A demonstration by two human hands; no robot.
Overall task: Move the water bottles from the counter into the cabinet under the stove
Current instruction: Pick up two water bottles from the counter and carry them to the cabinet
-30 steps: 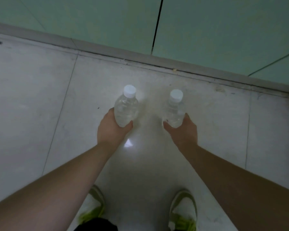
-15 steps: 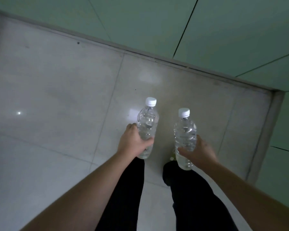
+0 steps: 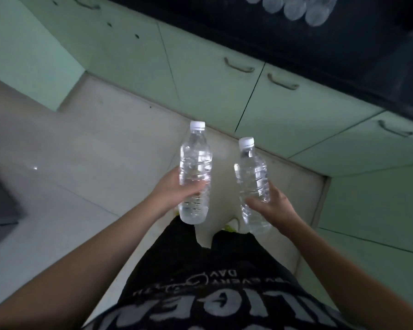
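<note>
Head view, looking down at a person standing w/ both arms stretched fwd. The left hand [image 3: 174, 190] was wrapped around the middle of a clear water bottle [image 3: 195, 172], thumb across the front, bottle held upright w/ a white cap [image 3: 197, 125] on top. The right hand [image 3: 273, 206] was closed on a second water bottle [image 3: 253, 179], fingers behind it and thumb in front, this one tilted slightly, its cap [image 3: 246, 141] also white. The two bottles were near each other, not touching, both in the air above a pale tiled floor [image 3: 76, 148]. Ahead ran a row of light green cabinet doors [image 3: 212, 91] w/ curved handles, all closed, under a dark counter edge [image 3: 284, 44]. More bottles [image 3: 296, 5] showed at the top of frame on that counter, blurred. Below, a black shirt [image 3: 212, 294] w/ grey lettering.
</note>
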